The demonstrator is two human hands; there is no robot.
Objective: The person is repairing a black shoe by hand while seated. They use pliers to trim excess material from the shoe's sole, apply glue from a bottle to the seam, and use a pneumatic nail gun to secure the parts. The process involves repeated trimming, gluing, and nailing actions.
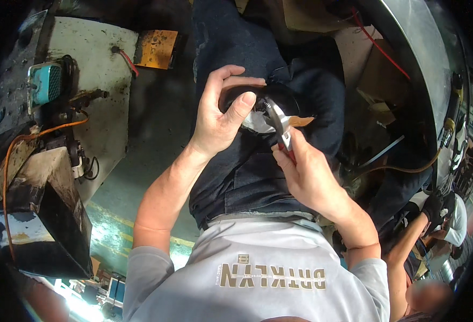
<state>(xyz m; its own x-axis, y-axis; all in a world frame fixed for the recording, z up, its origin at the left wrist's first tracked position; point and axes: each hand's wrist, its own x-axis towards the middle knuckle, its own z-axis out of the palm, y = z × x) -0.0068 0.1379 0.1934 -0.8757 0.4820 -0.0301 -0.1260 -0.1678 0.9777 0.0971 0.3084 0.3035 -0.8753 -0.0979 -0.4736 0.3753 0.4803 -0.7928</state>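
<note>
My left hand (215,121) grips the near-left side of a round black part (286,98) resting over my lap, its thumb lying across the part and its fingers curled along the far rim. A pair of pliers (279,121) with a silver head and red handles sits in my right hand (312,174), fingers wrapped round the handles. The pliers' head reaches the middle of the black part, close to my left thumb; what the jaws touch is too small to tell. A pale, shiny patch (257,123) and an orange-brown flap (301,121) show at the part's near edge.
On the left stand a stained pale panel (105,102), a teal box (46,85), an orange cable (51,129) and a dark box-shaped bin (59,225). A large curved metal body (416,32) rises at right, where another person's dark-gloved hand (434,208) shows. A hose (402,169) runs nearby.
</note>
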